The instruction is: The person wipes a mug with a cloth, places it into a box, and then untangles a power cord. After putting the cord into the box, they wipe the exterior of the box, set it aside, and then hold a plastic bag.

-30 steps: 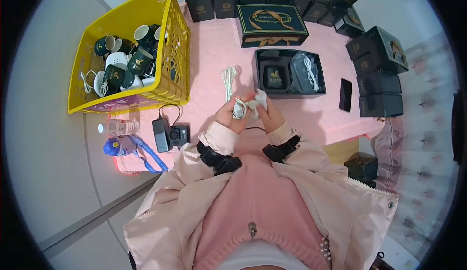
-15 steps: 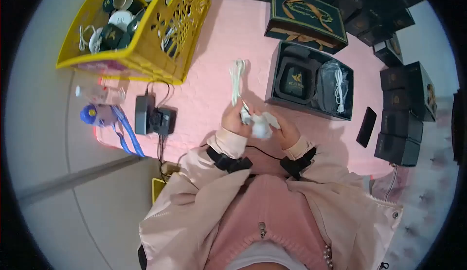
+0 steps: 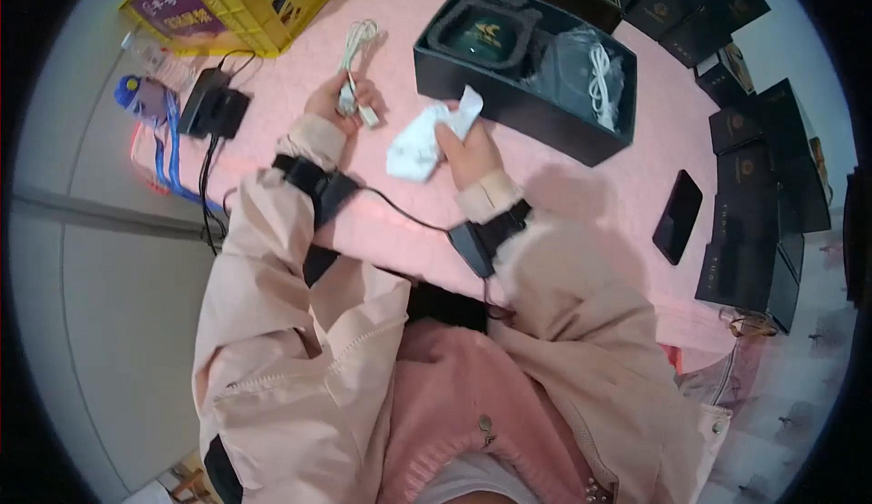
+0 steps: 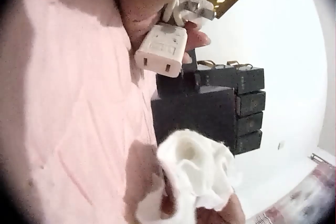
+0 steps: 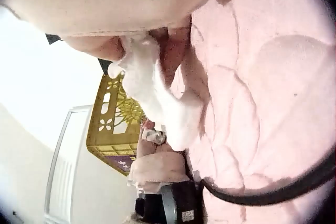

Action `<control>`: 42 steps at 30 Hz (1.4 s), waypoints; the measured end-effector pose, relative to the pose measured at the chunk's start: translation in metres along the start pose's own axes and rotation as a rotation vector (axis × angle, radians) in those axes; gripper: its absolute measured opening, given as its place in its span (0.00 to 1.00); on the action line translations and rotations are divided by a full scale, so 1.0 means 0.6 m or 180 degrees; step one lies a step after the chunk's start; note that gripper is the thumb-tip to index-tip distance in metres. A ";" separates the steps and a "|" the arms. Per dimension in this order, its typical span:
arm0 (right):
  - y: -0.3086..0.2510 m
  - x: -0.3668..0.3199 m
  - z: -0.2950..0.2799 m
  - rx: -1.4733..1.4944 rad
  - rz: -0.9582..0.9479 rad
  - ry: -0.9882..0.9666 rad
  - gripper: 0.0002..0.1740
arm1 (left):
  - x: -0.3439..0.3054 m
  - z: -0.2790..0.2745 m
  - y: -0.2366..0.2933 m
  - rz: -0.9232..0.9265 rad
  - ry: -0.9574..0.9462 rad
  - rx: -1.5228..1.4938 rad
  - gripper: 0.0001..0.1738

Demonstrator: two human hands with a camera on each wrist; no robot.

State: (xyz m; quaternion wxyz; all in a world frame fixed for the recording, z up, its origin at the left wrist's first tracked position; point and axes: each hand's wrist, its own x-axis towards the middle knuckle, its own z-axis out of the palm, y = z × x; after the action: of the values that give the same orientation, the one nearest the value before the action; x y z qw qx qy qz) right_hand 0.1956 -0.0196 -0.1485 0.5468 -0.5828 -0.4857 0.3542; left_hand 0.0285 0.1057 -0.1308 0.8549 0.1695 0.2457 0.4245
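My left hand holds a bundled white cord by its plug end, low over the pink cloth. In the left wrist view a white socket block and a two-pin plug stick out beside the fingers. A crumpled white cloth is gripped in my right hand, its loose part hanging to the left. Beyond that hand stands an open dark box with a dark green item in grey foam and a bagged item with a white cord.
A yellow crate stands at the back left. Near it are a clear bottle, a blue-topped bottle and black adapters. A phone and stacked dark boxes lie right. A black cable runs between the wrists.
My hands have moved apart, the left with the cord and the right with the white cloth. The head view has shifted, with the crate now partly out of frame.
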 end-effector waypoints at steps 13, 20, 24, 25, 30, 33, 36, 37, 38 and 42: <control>-0.044 -0.006 -0.023 0.0342 0.0407 0.0117 0.23 | -0.067 0.131 -0.072 -0.0423 -0.2062 0.0710 0.22; 0.039 -0.006 -0.094 0.1963 0.0973 0.0219 0.15 | -0.023 0.149 -0.153 -0.0674 -0.1708 -0.0057 0.22; -0.003 -0.005 -0.093 0.1481 0.0604 0.0647 0.15 | -0.004 0.102 -0.163 -0.0938 -0.2326 0.0119 0.21; -0.010 -0.014 -0.089 0.1600 0.0418 0.0681 0.14 | -0.011 0.114 -0.162 -0.0801 -0.2109 0.0250 0.20; -0.006 0.005 -0.115 0.0998 0.0677 0.0881 0.15 | -0.008 0.121 -0.170 -0.0756 -0.2016 0.0405 0.22; 0.020 0.015 -0.134 0.0781 0.0486 0.1046 0.16 | -0.014 0.121 -0.173 -0.0919 -0.2067 0.0489 0.22; 0.048 0.013 -0.141 0.0014 0.0172 0.1004 0.18 | -0.023 0.135 -0.165 -0.0954 -0.2011 0.0670 0.21; 0.050 0.007 -0.139 0.0230 0.0094 0.0870 0.18 | -0.030 0.138 -0.163 -0.0936 -0.1915 0.0778 0.21; 0.049 -0.001 -0.135 0.0451 0.0014 0.0740 0.18 | -0.035 0.136 -0.164 -0.0919 -0.1819 0.0892 0.20; 0.013 -0.006 -0.130 0.1313 -0.0440 0.0240 0.21 | -0.039 0.137 -0.166 -0.0838 -0.1790 0.1230 0.19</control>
State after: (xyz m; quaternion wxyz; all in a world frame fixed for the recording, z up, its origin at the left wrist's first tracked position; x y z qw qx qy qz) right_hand 0.2697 -0.0451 -0.1448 0.6953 -0.4367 -0.4209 0.3857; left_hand 0.1268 0.0223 -0.1062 0.8885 0.4049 0.0964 0.1934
